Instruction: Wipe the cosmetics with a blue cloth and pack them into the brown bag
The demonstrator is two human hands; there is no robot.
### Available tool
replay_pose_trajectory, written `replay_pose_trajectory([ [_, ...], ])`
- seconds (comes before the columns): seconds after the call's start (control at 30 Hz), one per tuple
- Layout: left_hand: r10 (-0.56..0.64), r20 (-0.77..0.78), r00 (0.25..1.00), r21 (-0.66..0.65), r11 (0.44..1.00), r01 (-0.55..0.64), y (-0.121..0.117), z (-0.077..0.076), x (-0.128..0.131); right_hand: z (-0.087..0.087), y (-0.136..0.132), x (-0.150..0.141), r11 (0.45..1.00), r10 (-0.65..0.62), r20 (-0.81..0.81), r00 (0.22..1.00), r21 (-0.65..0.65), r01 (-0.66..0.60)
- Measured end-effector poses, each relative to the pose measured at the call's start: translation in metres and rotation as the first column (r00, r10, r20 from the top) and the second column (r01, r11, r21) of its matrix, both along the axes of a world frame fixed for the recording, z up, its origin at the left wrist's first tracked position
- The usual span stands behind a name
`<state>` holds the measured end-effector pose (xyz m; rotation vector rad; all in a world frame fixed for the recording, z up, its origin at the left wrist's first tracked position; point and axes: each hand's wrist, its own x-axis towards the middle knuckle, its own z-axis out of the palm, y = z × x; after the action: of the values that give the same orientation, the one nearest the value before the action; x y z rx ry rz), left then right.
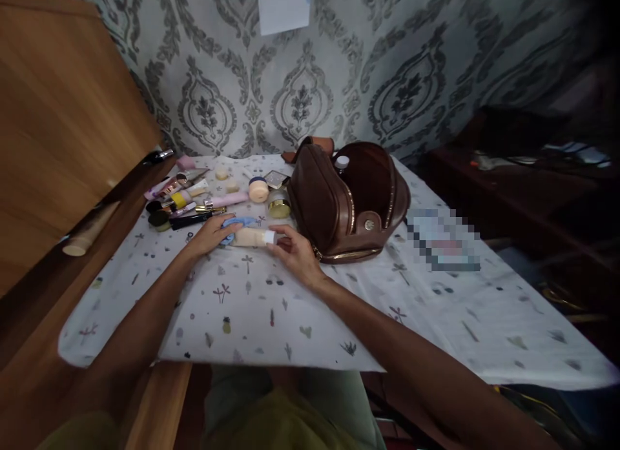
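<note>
My left hand [209, 235] is closed on a blue cloth [238, 222], which presses against the left end of a beige bottle with a white cap [249, 237]. At the capped end, my right hand [294, 251] grips the bottle between thumb and fingers. The bottle lies sideways between both hands, just above or on the patterned tablecloth; which one I cannot tell. Right beside my right hand stands a brown leather bag [322, 204], unzipped and gaping, with a white-capped bottle [341, 164] showing inside. Behind my hands sit a navy-lidded beige jar [258, 190] and a gold-lidded jar [279, 206].
Several cosmetics, among them a pink tube [227, 201] and a black stick [191, 219], lie at the back left. A wooden cabinet [62, 114] borders the left side. A blurred-out flat object [443, 240] lies right of the bag. The patterned wall rises behind.
</note>
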<state>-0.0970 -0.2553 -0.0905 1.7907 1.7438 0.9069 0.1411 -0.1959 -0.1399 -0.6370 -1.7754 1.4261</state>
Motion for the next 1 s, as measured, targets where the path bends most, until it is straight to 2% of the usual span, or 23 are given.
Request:
replay_pose_trajectory([
  [0.13, 0.094, 0.144, 0.985, 0.037, 0.994, -0.1, 0.003, -0.009, 0.002, 0.0, 0.001, 0.0, 0.998, 0.036, -0.033, 0.999, -0.055, -0.037],
  [0.3, 0.243, 0.309, 0.919, 0.031, 0.964, -0.265, 0.005, -0.017, 0.005, 0.001, -0.002, -0.001, 0.993, 0.097, -0.055, 0.994, -0.063, -0.101],
  [0.37, 0.27, 0.272, 0.924, 0.066, 0.952, -0.298, 0.005, -0.017, 0.006, 0.003, -0.005, 0.0, 0.992, 0.104, -0.053, 0.993, -0.068, -0.107],
  [0.43, 0.319, 0.143, 0.937, 0.16, 0.927, -0.34, 0.004, -0.015, 0.007, 0.007, -0.007, 0.001, 0.993, 0.088, -0.04, 0.995, -0.069, -0.091],
  [0.53, 0.425, -0.059, 0.903, 0.335, 0.861, -0.384, -0.002, -0.007, 0.012, 0.012, -0.008, 0.004, 0.998, 0.033, 0.005, 0.999, -0.057, -0.032],
  [0.6, 0.408, -0.151, 0.9, 0.434, 0.846, -0.311, -0.007, -0.002, 0.021, 0.014, -0.008, 0.005, 0.999, 0.001, 0.046, 0.999, -0.049, 0.001],
  [0.67, 0.277, -0.293, 0.915, 0.48, 0.87, -0.11, -0.012, 0.001, 0.036, 0.014, -0.006, 0.006, 0.999, -0.011, 0.085, 0.996, -0.047, 0.015],
  [0.73, 0.073, -0.484, 0.872, 0.412, 0.898, 0.154, -0.014, 0.0, 0.051, 0.013, -0.005, 0.007, 0.999, -0.014, 0.104, 0.994, -0.027, 0.017],
  [0.8, -0.071, -0.631, 0.772, 0.288, 0.903, 0.319, -0.014, -0.003, 0.061, 0.013, -0.004, 0.007, 1.0, -0.012, 0.107, 0.994, -0.003, 0.013],
  [0.9, -0.104, -0.737, 0.668, 0.188, 0.918, 0.35, -0.01, -0.007, 0.058, 0.014, -0.003, 0.007, 1.0, -0.003, 0.115, 0.993, -0.018, 0.005],
  [1.0, -0.107, -0.749, 0.654, 0.147, 0.935, 0.321, -0.005, -0.008, 0.038, 0.017, -0.004, 0.006, 0.999, -0.011, 0.157, 0.987, -0.041, 0.018],
])
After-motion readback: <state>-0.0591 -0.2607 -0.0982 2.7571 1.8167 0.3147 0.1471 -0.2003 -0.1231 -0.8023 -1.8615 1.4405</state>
